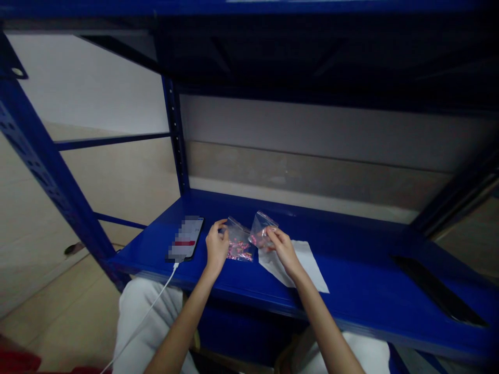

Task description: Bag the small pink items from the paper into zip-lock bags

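My left hand (217, 246) rests on the blue shelf, its fingers pinching the edge of a small clear zip bag (238, 242) holding pink and red pieces. My right hand (283, 250) grips a second clear zip bag (263, 229), raised slightly off the shelf, with similar pink pieces gathered low inside. Under my right hand lies a white sheet of paper (298, 265). The exact pieces are too small to identify. A smartphone (186, 238) with a pixelated screen lies just left of my left hand.
The blue steel shelf (148, 254) runs across the view, with a perforated upright (42, 156) at left and a dark shelf overhead. A white charging cable (150, 306) trails from the phone over my white-clothed knee (144, 317). A beige floor lies below left.
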`<state>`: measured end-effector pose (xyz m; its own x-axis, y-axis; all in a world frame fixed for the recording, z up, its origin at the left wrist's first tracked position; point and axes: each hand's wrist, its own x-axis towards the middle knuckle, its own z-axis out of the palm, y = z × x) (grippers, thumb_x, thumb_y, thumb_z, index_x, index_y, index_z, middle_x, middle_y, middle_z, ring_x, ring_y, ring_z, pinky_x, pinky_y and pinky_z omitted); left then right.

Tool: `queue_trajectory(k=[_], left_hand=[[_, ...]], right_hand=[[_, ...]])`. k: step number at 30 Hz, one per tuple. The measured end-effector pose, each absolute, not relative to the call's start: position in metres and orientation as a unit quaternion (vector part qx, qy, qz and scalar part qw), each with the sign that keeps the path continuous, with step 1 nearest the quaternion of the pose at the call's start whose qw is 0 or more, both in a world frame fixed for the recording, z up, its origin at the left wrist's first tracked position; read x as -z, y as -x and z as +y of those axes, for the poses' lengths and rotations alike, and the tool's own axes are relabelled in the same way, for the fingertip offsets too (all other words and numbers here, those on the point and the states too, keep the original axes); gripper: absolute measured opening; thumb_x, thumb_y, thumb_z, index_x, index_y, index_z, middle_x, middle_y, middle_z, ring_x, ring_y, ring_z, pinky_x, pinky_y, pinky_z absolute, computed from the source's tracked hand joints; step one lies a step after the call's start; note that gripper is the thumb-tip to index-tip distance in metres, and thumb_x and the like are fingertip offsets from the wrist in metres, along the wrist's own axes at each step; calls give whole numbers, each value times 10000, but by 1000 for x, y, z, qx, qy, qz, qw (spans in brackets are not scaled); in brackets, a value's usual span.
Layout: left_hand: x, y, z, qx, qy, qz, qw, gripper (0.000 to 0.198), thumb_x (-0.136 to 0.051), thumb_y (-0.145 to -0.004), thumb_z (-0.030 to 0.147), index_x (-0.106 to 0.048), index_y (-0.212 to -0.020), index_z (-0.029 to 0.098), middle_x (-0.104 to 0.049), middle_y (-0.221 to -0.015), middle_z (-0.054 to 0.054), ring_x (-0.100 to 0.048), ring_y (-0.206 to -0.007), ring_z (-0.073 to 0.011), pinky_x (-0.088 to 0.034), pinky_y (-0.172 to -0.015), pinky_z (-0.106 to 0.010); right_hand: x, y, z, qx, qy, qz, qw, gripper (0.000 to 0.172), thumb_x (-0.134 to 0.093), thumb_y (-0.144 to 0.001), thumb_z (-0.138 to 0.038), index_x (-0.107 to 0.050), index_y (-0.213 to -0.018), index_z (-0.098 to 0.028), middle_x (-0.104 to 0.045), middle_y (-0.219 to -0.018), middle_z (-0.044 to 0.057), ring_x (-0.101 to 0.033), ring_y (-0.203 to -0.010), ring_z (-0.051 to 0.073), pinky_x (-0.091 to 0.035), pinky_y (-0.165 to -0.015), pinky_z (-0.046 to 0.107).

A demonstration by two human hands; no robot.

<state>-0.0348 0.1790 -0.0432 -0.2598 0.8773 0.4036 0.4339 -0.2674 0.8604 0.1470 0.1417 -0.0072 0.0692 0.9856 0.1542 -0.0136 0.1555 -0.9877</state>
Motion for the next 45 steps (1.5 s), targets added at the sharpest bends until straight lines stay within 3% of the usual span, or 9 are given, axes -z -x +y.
queue_trajectory(k=[7,10,13,20,23,26,31,36,45], left_hand=[[31,16,154,-554,-595,582,0,340,-558,-740,164,-548,-1077,214,-513,-1115,-108,-465,-1053,-292,-380,-841,-458],[15,-6,136,-577,-623,526,41,193,-578,-766,269,-581,-953,220,-550,-1021,-76,-504,-984,-252,-376,-852,-437],[5,-28,126,-616,-629,442,173,308,-595,-758,305,-523,-1040,202,-568,-1022,-74,-538,-968,-207,-413,-841,-361],[9,-42,130,-515,-615,374,466,231,-530,-790,390,-563,-766,163,-499,-508,50,-451,-378,-78,-329,-397,-192],[12,-42,129,-491,-644,401,428,214,-551,-779,388,-592,-819,181,-508,-520,55,-421,-363,-78,-308,-396,-201],[13,-43,124,-535,-670,450,249,188,-618,-745,312,-585,-896,204,-589,-685,18,-541,-601,-129,-400,-607,-253],[19,-51,112,-521,-700,486,42,189,-619,-745,326,-570,-630,185,-537,-788,-32,-495,-831,-195,-333,-804,-362],[35,-60,115,-513,-736,423,131,279,-522,-810,290,-547,-557,174,-482,-689,-5,-473,-702,-139,-373,-721,-298],[43,-53,120,-507,-723,406,235,324,-511,-814,290,-456,-519,169,-433,-643,7,-462,-632,-118,-374,-616,-253]], right_hand=[[6,-165,127,-434,489,-523,547,348,-574,-734,-490,-655,-791,-157,-628,-695,32,-587,-580,150,-431,-459,213],[4,-171,117,-410,495,-534,550,333,-605,-729,-443,-677,-919,-179,-648,-713,33,-573,-577,143,-434,-466,216],[0,-172,107,-397,479,-562,545,344,-654,-699,-398,-673,-967,-184,-647,-672,26,-551,-550,132,-444,-477,222],[-7,-188,97,-444,487,-532,532,303,-623,-721,-437,-697,-832,-165,-669,-729,44,-582,-613,139,-451,-495,211],[1,-193,98,-480,488,-512,520,286,-648,-694,-440,-703,-766,-168,-668,-711,30,-576,-600,122,-451,-511,202],[13,-193,99,-533,479,-487,499,293,-680,-664,-422,-709,-812,-170,-669,-696,22,-569,-581,107,-455,-533,196],[28,-190,95,-564,465,-454,509,296,-667,-685,-398,-707,-863,-164,-679,-759,33,-590,-627,108,-472,-581,194],[33,-192,92,-556,447,-483,508,258,-642,-707,-393,-715,-833,-180,-678,-816,31,-600,-710,129,-482,-602,207],[41,-185,89,-515,508,-482,494,229,-712,-629,-363,-702,-698,-144,-624,-548,-1,-507,-437,73,-390,-424,178]])
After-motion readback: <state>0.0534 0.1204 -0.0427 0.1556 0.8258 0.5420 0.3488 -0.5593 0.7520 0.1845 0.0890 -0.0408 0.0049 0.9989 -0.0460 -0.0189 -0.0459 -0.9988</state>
